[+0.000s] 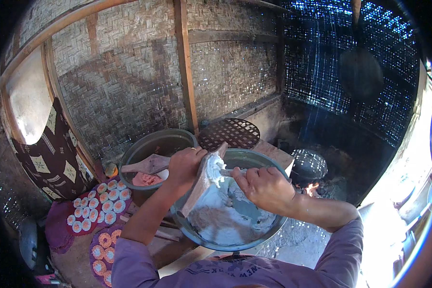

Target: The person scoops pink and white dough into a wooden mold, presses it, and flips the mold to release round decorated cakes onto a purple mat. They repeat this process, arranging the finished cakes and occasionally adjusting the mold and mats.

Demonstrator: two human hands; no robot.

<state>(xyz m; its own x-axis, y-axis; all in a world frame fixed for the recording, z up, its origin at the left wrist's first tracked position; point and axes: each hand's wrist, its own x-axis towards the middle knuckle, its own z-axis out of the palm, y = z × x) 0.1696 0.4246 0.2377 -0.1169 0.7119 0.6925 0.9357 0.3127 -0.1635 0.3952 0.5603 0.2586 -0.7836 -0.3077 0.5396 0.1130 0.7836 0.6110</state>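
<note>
My left hand (183, 168) is closed round a long wooden board (194, 194) held tilted above a wide basin (182, 221). White paste (215, 169) clings to the middle of the board. My right hand (266, 189) grips a short tool (228, 173) that reaches into that paste. More white mixture (221, 228) lies in the basin below. Behind my left arm, a second basin (129, 149) holds pink mixture (144, 179), with another wooden tool (144, 166) resting across it.
Round white-and-pink pieces (109, 206) and orange rings (99, 268) lie on purple mats at left. A woven tray (229, 127) stands behind the basins. At right, a blackened pot (307, 164) sits over flames (313, 189). Woven walls (115, 81) surround the corner.
</note>
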